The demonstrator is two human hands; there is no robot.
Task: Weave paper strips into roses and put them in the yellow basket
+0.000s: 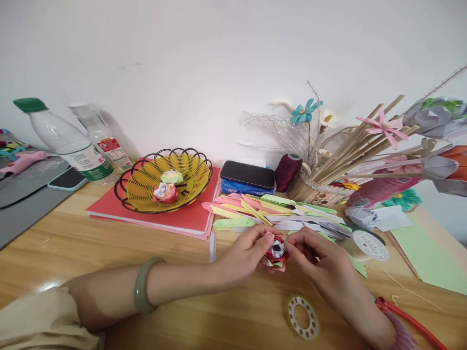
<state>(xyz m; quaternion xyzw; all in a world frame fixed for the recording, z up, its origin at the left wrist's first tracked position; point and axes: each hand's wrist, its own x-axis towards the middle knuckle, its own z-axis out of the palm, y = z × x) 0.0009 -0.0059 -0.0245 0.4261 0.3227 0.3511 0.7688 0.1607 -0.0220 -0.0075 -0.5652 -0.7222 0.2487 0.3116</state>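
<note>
Between both hands is a small folded paper flower [277, 252] with red, white, green and pink petals. My left hand [251, 250] is closed around its left side, thumb at the front, and wears a ring. My right hand [319, 255] pinches the flower's right edge with thumb and fingertips; its other fingers are curled and partly hidden. Just behind the hands lies a pile of folded paper strips [262, 206] in pink, yellow, green and white. A roll of clear tape [302, 318] lies on the table in front of my right hand.
A yellow woven basket [146, 180] with two paper flowers sits on red paper [182, 221]. Two bottles [60, 138] stand left. A phone on a blue pack [248, 177], thread cone [288, 170], stick-and-flower holder [314, 187], thread spool [368, 245] and red-handled tool [408, 323] are rightward.
</note>
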